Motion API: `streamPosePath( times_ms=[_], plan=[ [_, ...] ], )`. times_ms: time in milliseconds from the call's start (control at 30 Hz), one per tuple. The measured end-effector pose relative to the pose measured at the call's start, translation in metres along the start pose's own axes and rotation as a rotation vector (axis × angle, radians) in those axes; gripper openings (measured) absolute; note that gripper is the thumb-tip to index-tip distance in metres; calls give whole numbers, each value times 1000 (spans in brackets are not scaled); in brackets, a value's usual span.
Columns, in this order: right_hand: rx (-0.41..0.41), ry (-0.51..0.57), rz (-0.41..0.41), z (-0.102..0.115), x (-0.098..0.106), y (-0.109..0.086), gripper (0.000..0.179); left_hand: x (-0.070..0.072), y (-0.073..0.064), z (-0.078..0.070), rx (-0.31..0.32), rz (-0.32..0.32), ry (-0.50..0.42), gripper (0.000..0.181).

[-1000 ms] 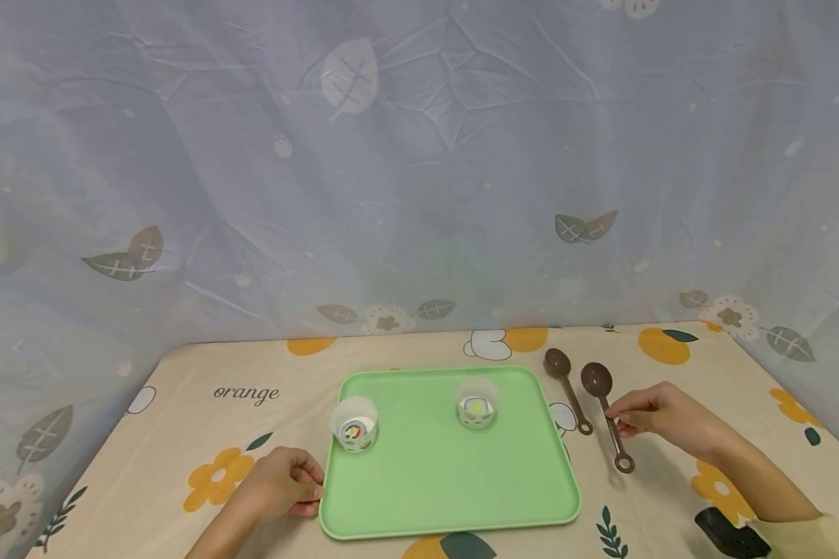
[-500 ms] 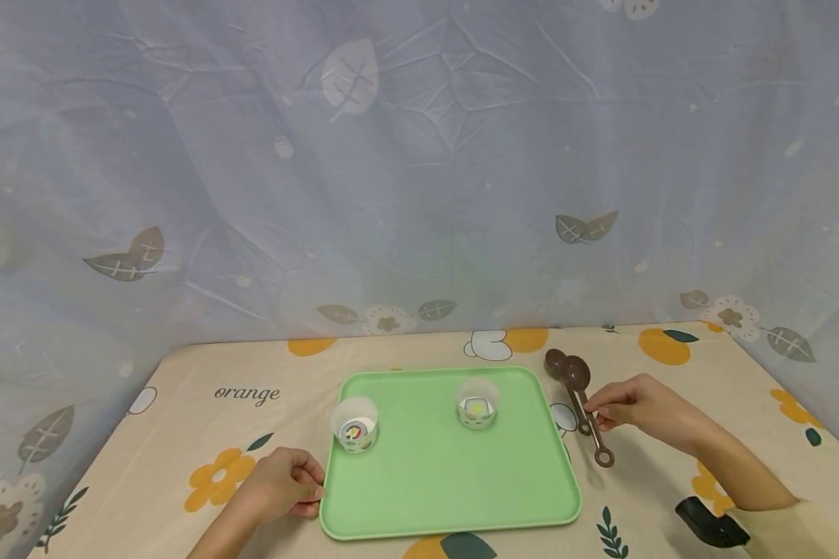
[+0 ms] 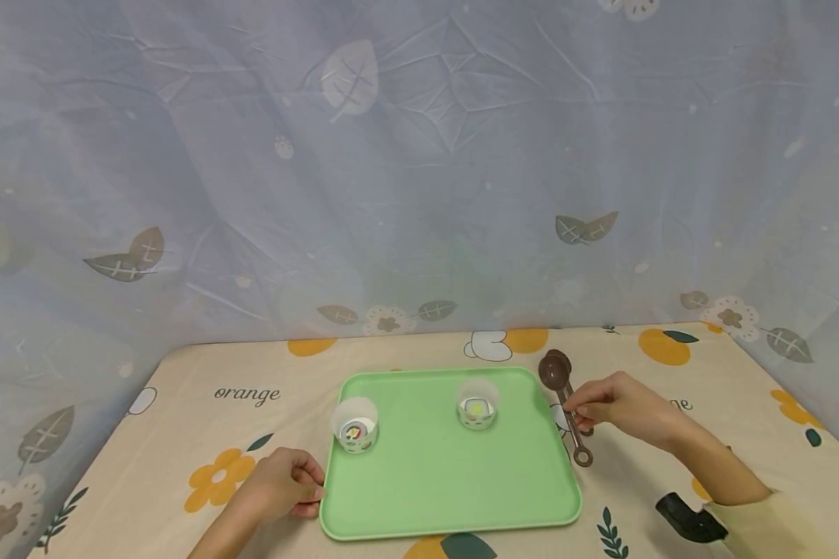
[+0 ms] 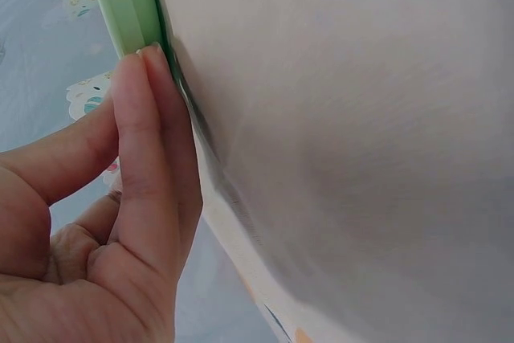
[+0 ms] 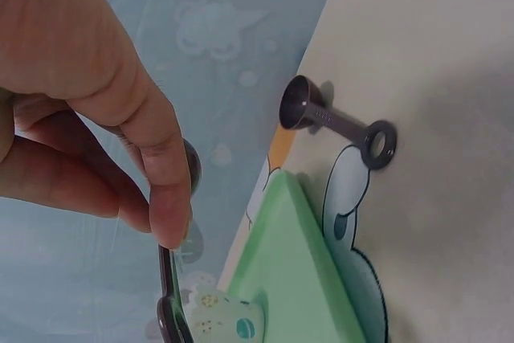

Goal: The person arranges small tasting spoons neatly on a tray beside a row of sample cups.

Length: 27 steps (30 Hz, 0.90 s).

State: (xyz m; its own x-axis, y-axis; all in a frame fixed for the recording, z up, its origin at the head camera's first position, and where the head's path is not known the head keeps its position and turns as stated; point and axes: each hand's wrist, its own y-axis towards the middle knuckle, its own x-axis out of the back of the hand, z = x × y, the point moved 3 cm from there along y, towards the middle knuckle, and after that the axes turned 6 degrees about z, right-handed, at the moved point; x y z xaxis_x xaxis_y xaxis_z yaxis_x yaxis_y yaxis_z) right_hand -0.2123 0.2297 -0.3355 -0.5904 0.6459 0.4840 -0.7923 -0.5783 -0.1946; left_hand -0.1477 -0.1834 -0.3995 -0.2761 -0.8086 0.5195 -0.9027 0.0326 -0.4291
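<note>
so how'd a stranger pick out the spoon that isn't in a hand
Start at the green tray on the patterned cloth and look just right of its far right corner. The lying spoon is dark brown, with a round bowl and a ring-ended handle. The other spoon is pinched in the right hand; this one rests on the cloth.

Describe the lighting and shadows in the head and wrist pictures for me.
Head view: soft light, with no harsh glare on the green tray; left wrist view: a broad, soft-edged shadow dims the tablecloth; right wrist view: the lying spoon casts a small shadow beside it, and the tabletop appears steeply tilted.
</note>
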Motion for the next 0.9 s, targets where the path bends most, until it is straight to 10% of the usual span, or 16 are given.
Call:
streamPosePath(
  times_ms=[900],
  plan=[
    [105,13,50,24,-31,25,19,-1,2,0,-20,2,59,13]
  ],
)
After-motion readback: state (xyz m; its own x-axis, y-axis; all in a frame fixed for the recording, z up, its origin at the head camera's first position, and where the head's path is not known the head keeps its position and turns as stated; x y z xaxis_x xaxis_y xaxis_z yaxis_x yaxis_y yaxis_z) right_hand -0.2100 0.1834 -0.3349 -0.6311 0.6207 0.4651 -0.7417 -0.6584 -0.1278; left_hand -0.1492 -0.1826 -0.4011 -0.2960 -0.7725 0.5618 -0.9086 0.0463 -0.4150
